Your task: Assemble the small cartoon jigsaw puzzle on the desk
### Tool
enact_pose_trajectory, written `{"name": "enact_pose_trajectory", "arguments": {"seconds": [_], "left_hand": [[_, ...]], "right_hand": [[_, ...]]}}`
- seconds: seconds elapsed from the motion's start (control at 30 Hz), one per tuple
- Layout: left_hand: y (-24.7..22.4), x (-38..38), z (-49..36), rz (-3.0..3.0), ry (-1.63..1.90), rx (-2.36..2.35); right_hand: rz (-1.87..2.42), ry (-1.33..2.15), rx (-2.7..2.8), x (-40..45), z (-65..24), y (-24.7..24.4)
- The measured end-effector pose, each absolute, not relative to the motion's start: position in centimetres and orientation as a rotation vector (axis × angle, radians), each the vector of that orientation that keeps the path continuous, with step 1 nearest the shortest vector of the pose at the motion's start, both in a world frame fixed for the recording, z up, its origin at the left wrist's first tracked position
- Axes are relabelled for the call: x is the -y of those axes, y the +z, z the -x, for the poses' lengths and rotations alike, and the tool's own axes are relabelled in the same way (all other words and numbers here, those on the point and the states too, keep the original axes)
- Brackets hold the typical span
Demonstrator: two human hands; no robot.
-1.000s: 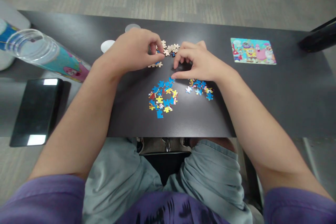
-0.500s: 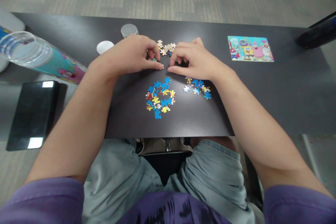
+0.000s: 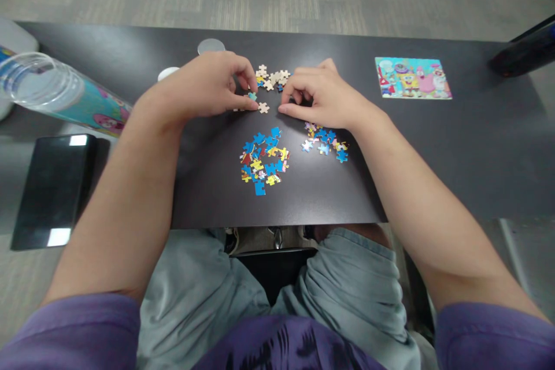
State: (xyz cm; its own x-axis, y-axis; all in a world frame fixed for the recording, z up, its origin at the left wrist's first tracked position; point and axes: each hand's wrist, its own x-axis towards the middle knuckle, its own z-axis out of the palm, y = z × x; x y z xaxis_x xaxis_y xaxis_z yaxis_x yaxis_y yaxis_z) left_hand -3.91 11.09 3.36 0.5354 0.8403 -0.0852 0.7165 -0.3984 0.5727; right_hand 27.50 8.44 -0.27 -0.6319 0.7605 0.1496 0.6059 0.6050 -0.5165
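My left hand [image 3: 212,85] has its thumb and index finger closed about a teal puzzle piece [image 3: 252,96]. Just right of the thumb tip a pale, face-down puzzle piece [image 3: 263,107] lies on the dark table, and part of another pale one shows under the thumb. My right hand [image 3: 318,95] rests across from it, fingers curled and thumb drawn to the index tip; whatever it may hold is hidden. Between and beyond the hands sits a cluster of mostly face-down pieces [image 3: 273,79]. Nearer me lie a picture-side-up pile [image 3: 271,169] and a smaller group [image 3: 324,141].
A colourful picture card [image 3: 414,78] lies at the right, with a dark cylindrical object [image 3: 524,52] beyond it. On the left are an open clear tube [image 3: 65,89], a black tablet-like device [image 3: 54,191], a clear disc [image 3: 211,46] and a white disc [image 3: 167,73].
My left hand has moved slightly left, away from the right hand. A pale face-down piece now shows beside its thumb, where the thumb tip was. My right hand has hardly moved.
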Motion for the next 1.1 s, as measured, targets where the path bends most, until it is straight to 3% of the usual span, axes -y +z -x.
{"name": "enact_pose_trajectory", "arguments": {"seconds": [0.7, 1.1], "left_hand": [[2.9, -9.3, 0.8, -2.019, 0.556, -1.071], [1.9, -11.0, 2.7, -2.181, 0.333, -1.165]], "right_hand": [[1.088, 0.687, 2.376, -8.5, -27.3, 0.0], [1.185, 0.523, 2.357, -9.0, -28.2, -0.9]]}}
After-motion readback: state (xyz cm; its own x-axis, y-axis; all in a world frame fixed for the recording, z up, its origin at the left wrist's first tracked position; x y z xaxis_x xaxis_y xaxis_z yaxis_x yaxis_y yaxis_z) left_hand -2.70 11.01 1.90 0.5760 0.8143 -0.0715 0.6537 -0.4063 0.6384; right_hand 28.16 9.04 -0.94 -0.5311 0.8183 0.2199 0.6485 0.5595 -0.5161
